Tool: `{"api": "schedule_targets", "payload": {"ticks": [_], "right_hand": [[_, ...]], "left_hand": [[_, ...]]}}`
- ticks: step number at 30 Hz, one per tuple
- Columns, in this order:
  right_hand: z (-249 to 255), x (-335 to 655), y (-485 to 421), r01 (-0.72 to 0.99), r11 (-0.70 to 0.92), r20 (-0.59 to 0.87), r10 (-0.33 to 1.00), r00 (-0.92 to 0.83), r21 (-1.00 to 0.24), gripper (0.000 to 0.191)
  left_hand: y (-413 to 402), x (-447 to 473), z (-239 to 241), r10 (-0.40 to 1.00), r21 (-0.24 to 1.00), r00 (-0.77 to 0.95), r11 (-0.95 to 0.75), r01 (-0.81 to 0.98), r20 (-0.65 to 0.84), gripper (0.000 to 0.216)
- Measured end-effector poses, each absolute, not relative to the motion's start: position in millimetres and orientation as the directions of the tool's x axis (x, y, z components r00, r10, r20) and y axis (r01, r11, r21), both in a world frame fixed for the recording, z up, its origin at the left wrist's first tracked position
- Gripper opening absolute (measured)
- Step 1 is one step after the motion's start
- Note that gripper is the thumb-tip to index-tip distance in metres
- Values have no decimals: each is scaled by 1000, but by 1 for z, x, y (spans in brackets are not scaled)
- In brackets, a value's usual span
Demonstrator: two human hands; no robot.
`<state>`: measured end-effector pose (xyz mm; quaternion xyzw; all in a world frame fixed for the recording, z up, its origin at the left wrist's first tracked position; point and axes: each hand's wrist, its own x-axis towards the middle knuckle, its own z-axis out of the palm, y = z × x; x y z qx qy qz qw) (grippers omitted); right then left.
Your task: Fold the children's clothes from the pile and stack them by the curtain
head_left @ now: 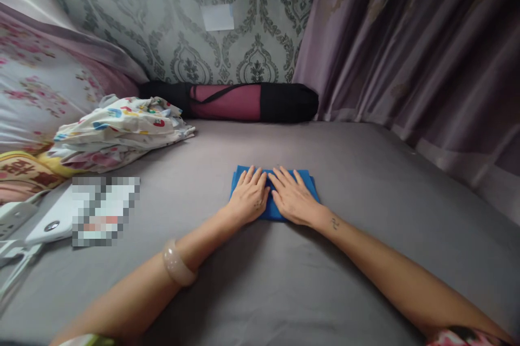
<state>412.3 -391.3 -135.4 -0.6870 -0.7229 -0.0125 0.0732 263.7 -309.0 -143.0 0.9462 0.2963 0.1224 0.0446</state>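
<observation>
A folded blue cloth (273,213) lies flat on the grey bed sheet (260,281), straight in front of me. My left hand (248,194) rests palm down on its left half, fingers stretched out and pointing away from me. On the right half lies my right hand (293,195), also flat with its fingers spread. The two thumbs are close together near the cloth's middle. Much of the cloth is hidden under both hands. Around my left forearm sits a pale bangle (177,265).
A black and pink roll bag (239,102) lies against the patterned wall. At left are a crumpled printed cloth (125,124), a white device (60,216), a blurred-out object (108,210), a power strip (16,219) and cables. Purple curtains (385,37) hang at right.
</observation>
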Motion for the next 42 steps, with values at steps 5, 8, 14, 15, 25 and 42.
{"api": "schedule_targets", "payload": {"ticks": [5,8,14,15,25,42], "right_hand": [[-147,410,-389,993,46,71,997,-39,-109,57],[-148,410,-389,995,26,69,997,-19,-101,57],[-151,408,-390,997,18,88,996,-11,-76,57],[-151,408,-390,997,17,89,996,-10,-74,57],[-134,424,-391,986,-122,104,986,134,-113,57],[-155,446,-397,958,-221,105,964,243,-184,61]], "left_hand": [[-303,264,-159,627,135,768,-778,613,130,57],[-303,262,-160,649,152,751,-760,632,121,59],[-304,264,-162,661,155,743,-749,645,104,60],[-304,265,-162,662,154,743,-748,646,99,60],[-314,271,-139,655,165,746,-754,636,118,61],[-302,261,-143,710,154,701,-702,695,71,69]]}}
